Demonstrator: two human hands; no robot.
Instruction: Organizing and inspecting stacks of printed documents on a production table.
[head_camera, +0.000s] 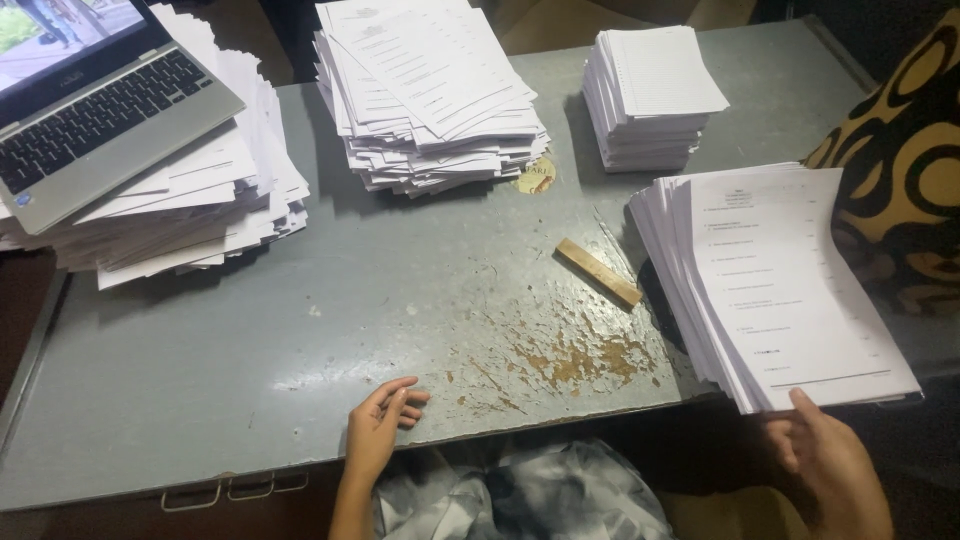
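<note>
Our right hand (828, 462) touches the near edge of the tilted paper stack (780, 280) at the worktop's (300, 370) right side, grip loose with the thumb on the top sheet, perhaps steadying it. Our left hand (378, 428) rests released on the worktop edge, holding nothing.

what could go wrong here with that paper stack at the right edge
The fanned paper stack overhangs the desk's front edge, and only the right hand's fingertips touch it; sheets could slide off. The left hand rests on the bare desk, giving no support. The open laptop sits tilted on an uneven paper pile and might slip.
</note>
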